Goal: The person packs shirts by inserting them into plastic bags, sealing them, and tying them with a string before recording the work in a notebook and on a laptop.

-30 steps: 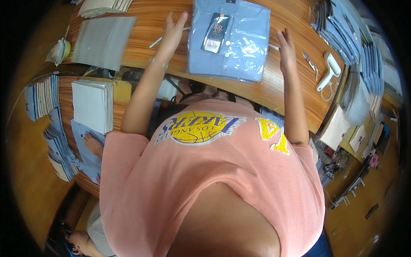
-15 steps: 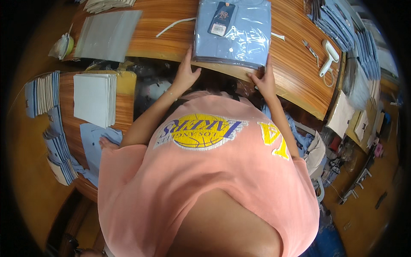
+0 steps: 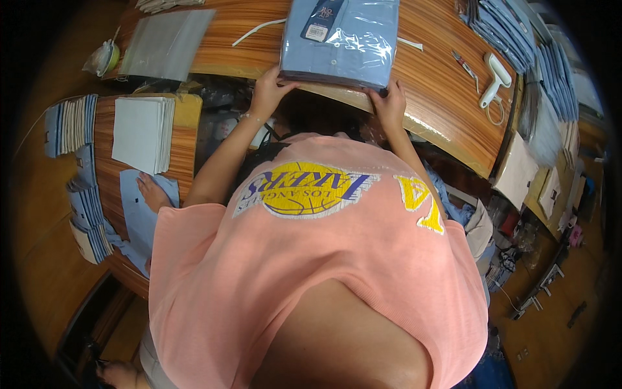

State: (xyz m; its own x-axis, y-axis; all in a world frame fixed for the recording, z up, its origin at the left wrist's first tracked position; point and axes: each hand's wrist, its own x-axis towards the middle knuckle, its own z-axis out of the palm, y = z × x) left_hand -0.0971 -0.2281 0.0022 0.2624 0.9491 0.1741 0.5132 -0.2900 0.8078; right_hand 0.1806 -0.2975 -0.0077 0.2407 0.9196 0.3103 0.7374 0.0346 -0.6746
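A folded light-blue shirt in a clear plastic bag (image 3: pixel 343 55) lies at the near edge of the wooden table, with a dark hang tag (image 3: pixel 320 19) showing at its upper left. It looks thick, perhaps a stack of several. My left hand (image 3: pixel 268 94) grips its near left corner, thumb along the front edge and fingers partly hidden beside it. At the near right corner my right hand (image 3: pixel 390 107) holds on the same way, thumb against the front edge. A white strip (image 3: pixel 259 30) sticks out to the left of the bag, and another white end shows on the right.
Clear plastic bags (image 3: pixel 167 44) lie at the left. A lint roller (image 3: pixel 495 81) and small snips (image 3: pixel 464 69) are on the right, near bagged blue shirts (image 3: pixel 502 32). On the left side table are white sheets (image 3: pixel 142 133) and another person's hand (image 3: pixel 154 192) on a blue shirt (image 3: pixel 137 217).
The bagged shirt has shifted slightly left and my hands with it; my fingers have closed in at its near corners. The other person's hand has moved further onto the blue shirt.
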